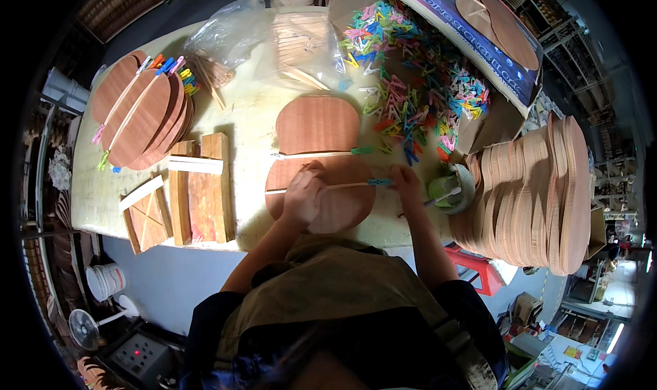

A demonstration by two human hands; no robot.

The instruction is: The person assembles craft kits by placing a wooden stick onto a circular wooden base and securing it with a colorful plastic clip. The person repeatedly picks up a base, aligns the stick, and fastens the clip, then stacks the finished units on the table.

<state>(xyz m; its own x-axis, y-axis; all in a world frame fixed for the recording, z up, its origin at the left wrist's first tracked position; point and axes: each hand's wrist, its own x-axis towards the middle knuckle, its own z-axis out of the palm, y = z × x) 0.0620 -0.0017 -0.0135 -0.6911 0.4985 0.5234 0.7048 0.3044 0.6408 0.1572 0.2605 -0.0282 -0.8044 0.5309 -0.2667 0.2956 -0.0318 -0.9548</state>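
In front of me lies a thin reddish-brown, guitar-shaped wooden plate [318, 123], flat on the table. A pale wooden strip [342, 185] crosses its wider part. My left hand [304, 195] rests there with curled fingers, holding the strip down against the plate. At the strip's right end, my right hand [408, 185] pinches a blue clothespin [380, 182] at the plate's edge. Another pale strip [318, 155] spans the waist, with a green clothespin [361, 150] at its right end and a pale clip [277, 156] at its left.
Colourful clothespins [404, 82] spill from a cardboard box [472, 34]. On the right stand a stack of plates [527, 191] and a green glue pot [448, 188]. Clipped plates [140, 116], wooden blocks [205, 191] and bagged strips [298, 37] occupy the left and back.
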